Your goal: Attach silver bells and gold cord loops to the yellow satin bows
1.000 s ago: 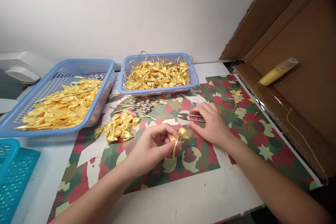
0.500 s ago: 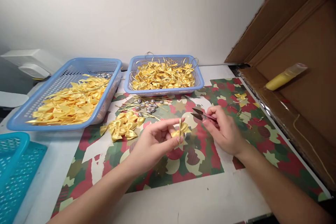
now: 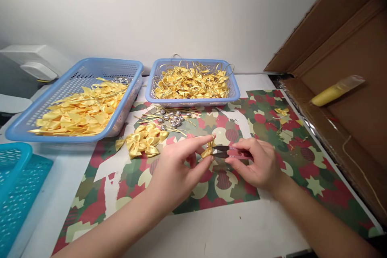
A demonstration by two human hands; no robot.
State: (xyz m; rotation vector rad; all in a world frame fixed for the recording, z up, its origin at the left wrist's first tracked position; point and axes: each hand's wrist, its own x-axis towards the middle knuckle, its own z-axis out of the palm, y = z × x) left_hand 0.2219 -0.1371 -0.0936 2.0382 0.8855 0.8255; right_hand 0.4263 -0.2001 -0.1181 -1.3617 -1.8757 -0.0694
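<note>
My left hand [image 3: 178, 163] pinches a yellow bow [image 3: 207, 152] with a gold cord at its fingertips. In my right hand [image 3: 256, 163] are small thread snips [image 3: 234, 152] with dark blades and a pinkish handle. The blade tips are at the bow, one above the other with a gap between them. Behind my left hand lies a pile of yellow bows [image 3: 143, 141]. Silver bells [image 3: 173, 120] and short gold cords are scattered just beyond that pile.
Two blue baskets [image 3: 193, 100] [image 3: 65, 138] of yellow bows stand at the back and left. A teal basket [image 3: 27, 193] is at the near left. Cardboard [image 3: 338, 44] rises on the right, with a yellow tube [image 3: 337, 90]. A loose bow [image 3: 281, 111] lies at the right.
My right hand has moved left, bringing the snips' blades from a short way off to the bow. My left hand still holds the bow, now turned a little. The view has shifted slightly.
</note>
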